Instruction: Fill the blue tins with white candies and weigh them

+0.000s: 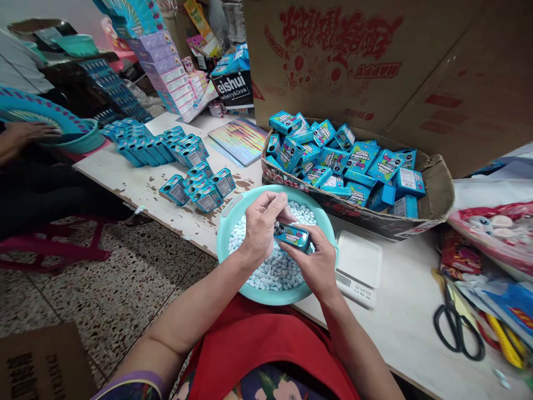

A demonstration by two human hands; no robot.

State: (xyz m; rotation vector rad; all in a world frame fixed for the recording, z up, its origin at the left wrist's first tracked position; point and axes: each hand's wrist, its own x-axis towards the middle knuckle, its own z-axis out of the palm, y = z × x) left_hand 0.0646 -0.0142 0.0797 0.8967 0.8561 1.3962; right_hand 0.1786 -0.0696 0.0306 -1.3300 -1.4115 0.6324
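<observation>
My right hand (316, 261) grips a small blue candy box (293, 236), lying on its side with its end toward my left hand. My left hand (262, 228) is closed, its thumb and fingers curled together at that end of the box. A few pale candies show between its fingers and the box; the rest of its palm is hidden. Both hands are over a turquoise basin (224, 244), which holds many small pale blue candies (275, 272).
A cardboard tray (433, 191) heaped with blue boxes stands behind the basin. A white scale (358, 261) is right of it, with black scissors (456, 322) farther right. Rows of blue boxes (204, 191) stand at left. Another person's hand (31, 133) is at far left.
</observation>
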